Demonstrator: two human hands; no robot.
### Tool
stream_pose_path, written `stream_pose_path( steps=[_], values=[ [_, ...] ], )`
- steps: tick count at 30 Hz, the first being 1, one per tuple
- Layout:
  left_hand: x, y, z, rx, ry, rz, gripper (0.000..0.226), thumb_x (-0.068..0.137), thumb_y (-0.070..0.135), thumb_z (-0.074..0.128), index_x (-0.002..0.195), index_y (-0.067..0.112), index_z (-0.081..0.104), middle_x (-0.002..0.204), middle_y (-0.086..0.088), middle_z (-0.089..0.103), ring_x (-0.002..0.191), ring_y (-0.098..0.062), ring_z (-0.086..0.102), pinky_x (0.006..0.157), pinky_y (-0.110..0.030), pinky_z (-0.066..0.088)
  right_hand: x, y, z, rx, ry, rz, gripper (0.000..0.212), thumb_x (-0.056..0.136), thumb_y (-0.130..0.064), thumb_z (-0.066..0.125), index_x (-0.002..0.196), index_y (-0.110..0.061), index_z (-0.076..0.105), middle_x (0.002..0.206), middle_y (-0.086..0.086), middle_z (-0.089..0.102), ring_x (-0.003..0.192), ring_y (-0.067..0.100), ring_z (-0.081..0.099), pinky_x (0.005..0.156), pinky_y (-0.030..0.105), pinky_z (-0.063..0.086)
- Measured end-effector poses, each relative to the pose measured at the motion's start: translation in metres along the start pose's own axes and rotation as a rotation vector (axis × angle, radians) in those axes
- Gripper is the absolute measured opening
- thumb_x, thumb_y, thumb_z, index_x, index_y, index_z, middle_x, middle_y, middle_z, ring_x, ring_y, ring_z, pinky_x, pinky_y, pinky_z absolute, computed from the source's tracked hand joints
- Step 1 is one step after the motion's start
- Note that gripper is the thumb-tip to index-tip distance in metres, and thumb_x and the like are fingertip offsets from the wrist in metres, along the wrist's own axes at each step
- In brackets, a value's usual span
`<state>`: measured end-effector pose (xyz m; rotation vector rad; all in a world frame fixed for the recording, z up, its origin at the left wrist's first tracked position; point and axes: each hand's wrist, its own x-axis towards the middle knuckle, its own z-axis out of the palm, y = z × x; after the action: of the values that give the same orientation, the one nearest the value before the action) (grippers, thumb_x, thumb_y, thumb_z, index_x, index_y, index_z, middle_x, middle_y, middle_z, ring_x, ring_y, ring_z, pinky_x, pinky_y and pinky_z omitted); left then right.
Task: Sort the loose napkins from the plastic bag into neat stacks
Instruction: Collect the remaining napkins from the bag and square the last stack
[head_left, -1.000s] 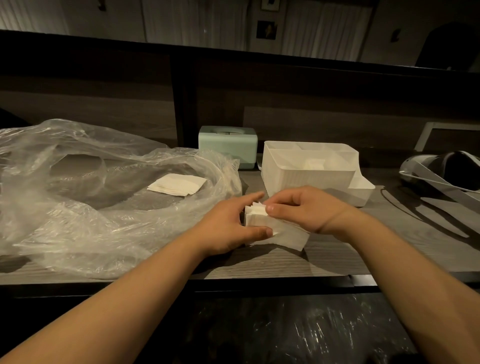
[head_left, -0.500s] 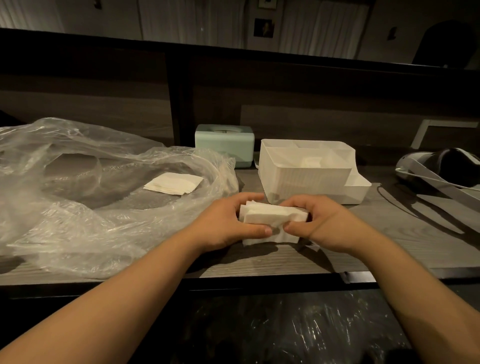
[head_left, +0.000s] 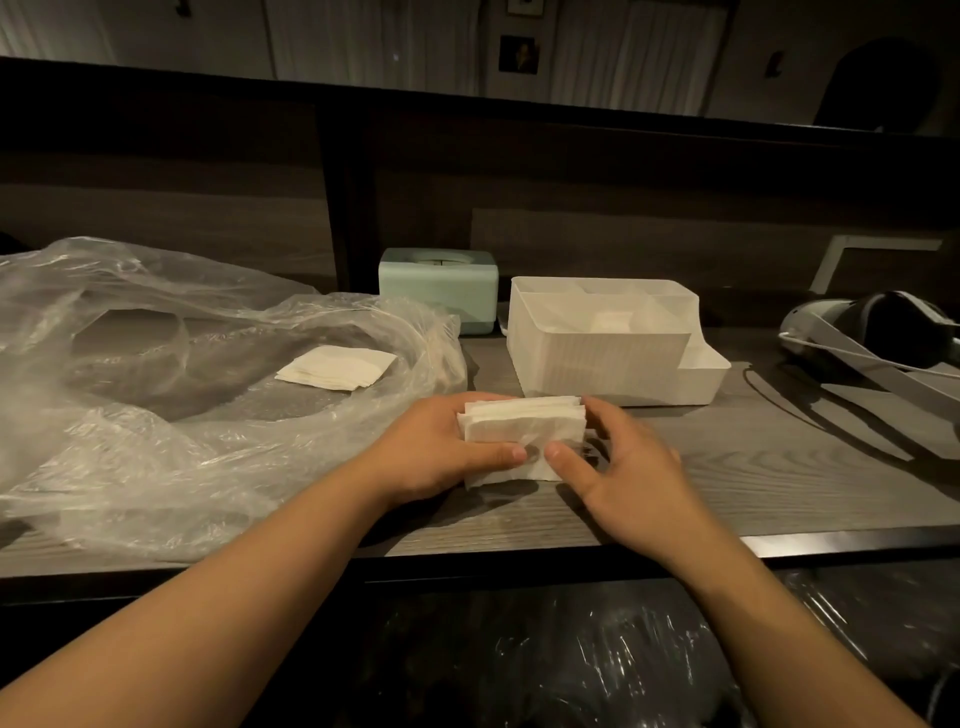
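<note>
A stack of white napkins stands on edge on the wooden table, in the middle of the view. My left hand grips its left side, thumb across the front. My right hand holds the right side, thumb on the front and fingers behind. A crumpled clear plastic bag lies open on the left. Inside it rests a small flat pile of napkins.
A white plastic organiser box with compartments stands just behind the hands. A mint-green tissue box sits behind the bag. A headset with straps lies at the right. The table's front edge runs below my wrists.
My right hand has shifted from on top of the stack to its right side. The napkins have been squared up between both hands and now stand more even.
</note>
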<state>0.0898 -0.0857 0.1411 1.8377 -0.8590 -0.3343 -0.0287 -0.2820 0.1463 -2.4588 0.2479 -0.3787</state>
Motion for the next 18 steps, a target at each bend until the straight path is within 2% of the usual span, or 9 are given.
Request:
stream_pose_path(
  steps=[2,5,7,9,11,13,14,15,18],
  values=[
    [-0.001,0.001,0.0,0.047,-0.025,0.028,0.056,0.079,0.037,0.088,0.131,0.032,0.067,0.114,0.015,0.075,0.106,-0.004,0.07,0.098,-0.032,0.055,-0.006,-0.005,0.002,-0.175,-0.056,0.018,0.06,0.086,-0.076,0.037,0.139,-0.049,0.041,0.133,-0.02,0.054,0.129,0.01,0.044,0.109,0.044,0.026],
    [0.0,0.004,0.001,0.066,-0.04,0.035,0.056,0.077,0.03,0.091,0.128,0.031,0.067,0.109,0.012,0.076,0.1,-0.008,0.072,0.092,-0.031,0.058,-0.006,-0.012,0.005,-0.148,-0.138,-0.006,0.074,0.082,-0.082,0.022,0.145,-0.046,0.038,0.141,-0.02,0.048,0.138,0.009,0.038,0.118,0.049,0.017],
    [0.0,0.004,0.001,0.08,-0.036,0.028,0.05,0.077,0.028,0.091,0.122,0.031,0.069,0.102,0.008,0.077,0.092,-0.013,0.073,0.085,-0.032,0.06,-0.003,-0.013,0.005,-0.047,-0.167,-0.01,0.078,0.079,-0.083,0.023,0.146,-0.046,0.039,0.144,-0.019,0.048,0.139,0.01,0.039,0.12,0.054,0.018],
    [-0.001,0.002,0.001,0.074,-0.028,0.025,0.047,0.078,0.032,0.09,0.12,0.03,0.07,0.1,0.008,0.077,0.091,-0.011,0.072,0.082,-0.03,0.058,-0.002,-0.014,0.002,0.045,-0.194,0.006,0.065,0.087,-0.076,0.038,0.146,-0.049,0.039,0.143,-0.019,0.051,0.137,0.01,0.043,0.12,0.055,0.024],
    [-0.001,0.0,0.001,0.015,-0.019,0.017,0.044,0.081,0.03,0.087,0.122,0.027,0.071,0.102,0.008,0.078,0.094,-0.009,0.072,0.083,-0.026,0.054,-0.001,-0.013,-0.002,0.084,-0.205,0.003,0.051,0.097,-0.056,0.052,0.145,-0.052,0.037,0.137,-0.02,0.054,0.131,0.01,0.047,0.118,0.047,0.033],
    [-0.001,-0.001,0.001,-0.014,-0.037,0.006,0.043,0.083,0.026,0.085,0.123,0.024,0.072,0.106,0.007,0.078,0.1,-0.011,0.072,0.089,-0.027,0.054,-0.001,-0.012,-0.005,0.175,-0.201,-0.002,0.065,0.097,-0.042,0.062,0.153,-0.046,0.029,0.135,-0.021,0.051,0.129,0.006,0.046,0.108,0.026,0.04],
    [-0.001,0.0,0.0,-0.015,-0.057,0.004,0.044,0.082,0.026,0.085,0.125,0.023,0.072,0.108,0.007,0.078,0.103,-0.012,0.072,0.094,-0.028,0.055,-0.001,-0.013,-0.006,0.224,-0.202,0.011,0.072,0.096,-0.036,0.066,0.156,-0.041,0.026,0.135,-0.023,0.046,0.127,0.003,0.045,0.103,0.017,0.039],
    [-0.002,0.0,-0.001,-0.015,-0.078,0.003,0.048,0.081,0.027,0.085,0.127,0.024,0.071,0.111,0.007,0.078,0.106,-0.012,0.072,0.097,-0.03,0.055,0.0,-0.014,-0.006,0.266,-0.193,0.024,0.074,0.095,-0.029,0.069,0.156,-0.037,0.027,0.135,-0.024,0.044,0.126,0.001,0.046,0.098,0.013,0.039],
    [-0.002,0.0,-0.002,-0.031,-0.089,0.002,0.058,0.078,0.034,0.087,0.132,0.029,0.067,0.117,0.01,0.075,0.11,-0.01,0.07,0.099,-0.033,0.055,0.004,-0.008,-0.007,0.393,-0.104,0.034,0.044,0.092,-0.013,0.071,0.131,-0.029,0.057,0.119,-0.013,0.065,0.111,0.008,0.064,0.081,0.011,0.052]
  ],
)
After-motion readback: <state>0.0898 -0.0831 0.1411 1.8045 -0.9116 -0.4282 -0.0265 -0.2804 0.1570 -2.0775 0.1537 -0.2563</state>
